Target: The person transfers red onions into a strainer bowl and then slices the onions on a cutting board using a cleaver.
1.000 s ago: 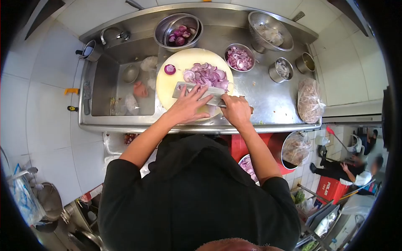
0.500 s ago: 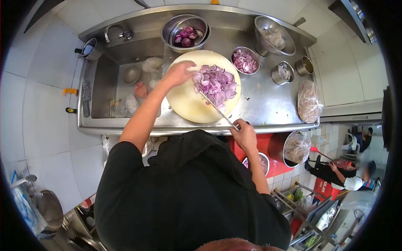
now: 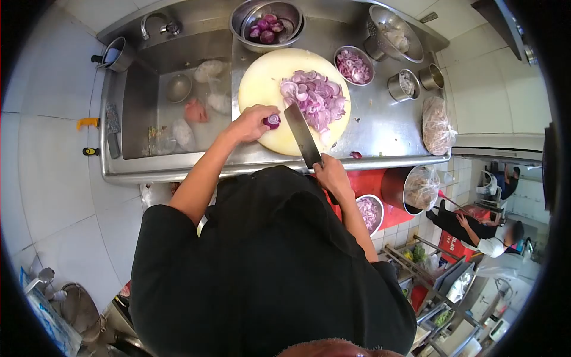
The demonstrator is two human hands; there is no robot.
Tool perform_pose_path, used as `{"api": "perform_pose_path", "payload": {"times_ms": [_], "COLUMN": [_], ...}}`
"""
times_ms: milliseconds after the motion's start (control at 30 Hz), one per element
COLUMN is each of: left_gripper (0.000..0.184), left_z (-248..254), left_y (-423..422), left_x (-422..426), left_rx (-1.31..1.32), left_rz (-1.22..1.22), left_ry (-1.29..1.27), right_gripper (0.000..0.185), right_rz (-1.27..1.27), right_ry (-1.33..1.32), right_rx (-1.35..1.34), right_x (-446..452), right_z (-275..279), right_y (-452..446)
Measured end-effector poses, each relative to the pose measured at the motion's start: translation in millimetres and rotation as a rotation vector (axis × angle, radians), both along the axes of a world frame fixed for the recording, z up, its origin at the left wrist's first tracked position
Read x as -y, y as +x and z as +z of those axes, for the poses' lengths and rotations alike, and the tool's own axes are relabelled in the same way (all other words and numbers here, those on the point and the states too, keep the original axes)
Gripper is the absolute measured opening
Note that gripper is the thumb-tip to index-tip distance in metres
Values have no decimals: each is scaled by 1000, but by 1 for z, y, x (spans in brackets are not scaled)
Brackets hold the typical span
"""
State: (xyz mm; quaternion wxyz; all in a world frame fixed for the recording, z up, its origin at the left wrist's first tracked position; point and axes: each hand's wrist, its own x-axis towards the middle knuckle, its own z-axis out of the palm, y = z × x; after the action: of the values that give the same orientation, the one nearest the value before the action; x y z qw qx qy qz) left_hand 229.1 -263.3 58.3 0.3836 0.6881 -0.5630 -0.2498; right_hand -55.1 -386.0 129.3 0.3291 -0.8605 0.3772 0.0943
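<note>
My left hand [image 3: 252, 124] grips a cut red onion [image 3: 272, 122] at the left edge of the round cream cutting board [image 3: 259, 80]; its ringed cut face shows. A broad-bladed kitchen knife [image 3: 303, 138] lies in the grasp of my right hand [image 3: 332, 176] at the board's front edge. The blade slants up and left over the board, just right of the onion and apart from it. Beyond the blade, a heap of sliced red onion [image 3: 318, 98] covers the board's right half.
Nested metal bowls [image 3: 241, 27] with peeled onions stand behind the board. To the right are a bowl of sliced onion [image 3: 354, 65], a colander [image 3: 377, 47], small pots and a bagged bundle [image 3: 437, 125]. The sink [image 3: 140, 131] lies left. A co-worker [image 3: 470, 229] is at far right.
My left hand has come down from the sliced heap and now holds a red onion. The knife has left the heap, turned steeper and shows its flat side. My view has shifted slightly.
</note>
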Motion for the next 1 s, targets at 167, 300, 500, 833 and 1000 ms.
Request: {"api": "perform_pose_path", "payload": {"times_ms": [167, 300, 500, 833, 1000], "left_gripper": [39, 34, 33, 33, 34], "left_z": [-3, 0, 3, 1, -1], "left_y": [-14, -19, -25, -24, -21], "left_x": [-15, -16, -11, -11, -12], "left_rx": [63, 109, 155, 160, 92], "left_rz": [175, 169, 190, 197, 195], "left_ry": [-142, -191, -188, -113, -104], "right_gripper": [29, 30, 29, 26, 24], "right_rz": [3, 40, 76, 99, 89], "right_ry": [-110, -117, -106, -105, -111], "right_rx": [34, 72, 124, 10, -60], "right_x": [-13, -19, -26, -35, -49], "right_z": [2, 18, 26, 27, -12], "right_y": [14, 20, 20, 29, 48]}}
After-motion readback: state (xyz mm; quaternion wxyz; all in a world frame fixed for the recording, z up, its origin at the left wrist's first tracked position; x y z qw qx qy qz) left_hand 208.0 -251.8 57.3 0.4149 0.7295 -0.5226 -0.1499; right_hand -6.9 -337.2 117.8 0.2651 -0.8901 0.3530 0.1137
